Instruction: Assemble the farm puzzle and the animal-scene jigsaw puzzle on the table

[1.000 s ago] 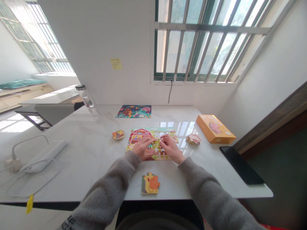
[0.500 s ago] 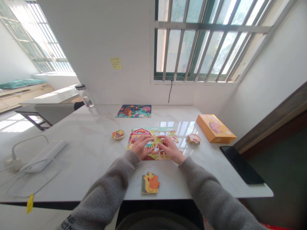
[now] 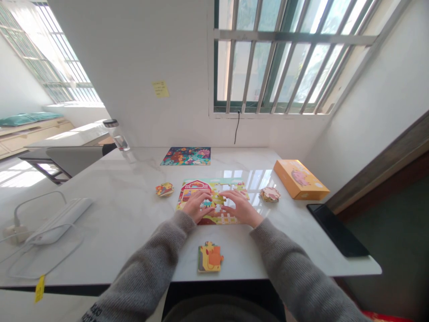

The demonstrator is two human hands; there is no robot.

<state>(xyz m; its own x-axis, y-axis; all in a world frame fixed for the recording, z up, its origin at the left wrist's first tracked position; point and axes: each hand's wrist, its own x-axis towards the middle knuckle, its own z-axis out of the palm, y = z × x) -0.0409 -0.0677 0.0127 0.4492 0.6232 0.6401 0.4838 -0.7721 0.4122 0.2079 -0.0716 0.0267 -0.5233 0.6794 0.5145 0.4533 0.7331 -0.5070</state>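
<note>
A colourful farm jigsaw board (image 3: 196, 185) with a red barn lies on the white table (image 3: 127, 210) in front of me. My left hand (image 3: 196, 205) rests on its left half, fingers curled down onto the pieces. My right hand (image 3: 240, 207) lies flat on its right half, fingers stretched toward the middle. Neither hand lifts a piece. A small stack of orange and yellow pieces (image 3: 209, 257) sits near the table's front edge, between my grey sleeves.
Piles of loose pieces lie left (image 3: 164, 189) and right (image 3: 270, 194) of the board. A second finished puzzle (image 3: 186, 156) lies at the back, an orange box (image 3: 300, 179) at the right, a black tablet (image 3: 337, 229) by the right edge. A power strip (image 3: 58, 220) and bottle (image 3: 117, 137) stand left.
My right hand went from pinching a piece over the board's middle to lying flat on it. My left hand's fingers shifted slightly and curled onto the pieces.
</note>
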